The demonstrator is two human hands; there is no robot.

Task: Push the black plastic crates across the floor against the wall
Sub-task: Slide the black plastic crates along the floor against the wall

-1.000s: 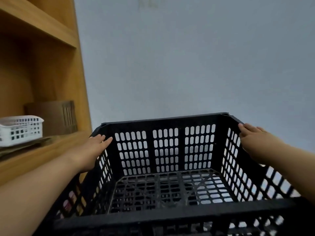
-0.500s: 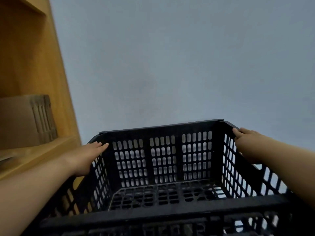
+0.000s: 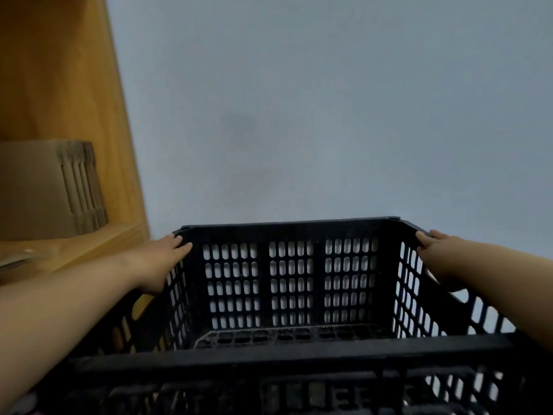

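A black plastic crate (image 3: pixel 290 227) with slotted walls fills the lower half of the view, its far wall close to the pale grey wall (image 3: pixel 329 115). Whether the two touch is hidden behind the crate's far rim. My left hand (image 3: pixel 158 262) rests flat on the crate's left side rim, fingers straight and reaching its far left corner. My right hand (image 3: pixel 434 247) lies on the right side rim near the far right corner, fingers stretched forward along the rim. The crate is empty inside. Its near rim (image 3: pixel 284 354) runs blurred across the bottom.
A wooden shelf unit (image 3: pixel 74 100) stands at the left, right beside the crate's left side. A brown cardboard box (image 3: pixel 51 190) sits on its lower shelf board (image 3: pixel 98 244). The floor is hidden by the crate.
The crate and both hands have moved forward toward the grey wall, along the shelf unit. The white basket on the shelf has left the view. Both hands kept their places on the rims.
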